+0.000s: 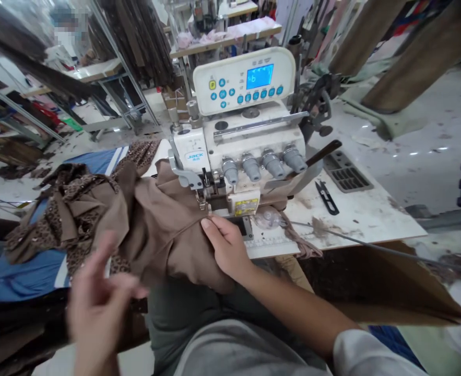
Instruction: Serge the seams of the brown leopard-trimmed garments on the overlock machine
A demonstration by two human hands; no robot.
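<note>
The left hand [103, 308] was blurred, fingers spread; the right hand [230, 245] pinched brown fabric [167, 224] at the white table's [387, 219] near edge

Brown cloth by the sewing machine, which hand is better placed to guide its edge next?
Probably your right hand: it pinches the cloth close to the sewing machine, while your left hand hovers farther away, open.
</note>
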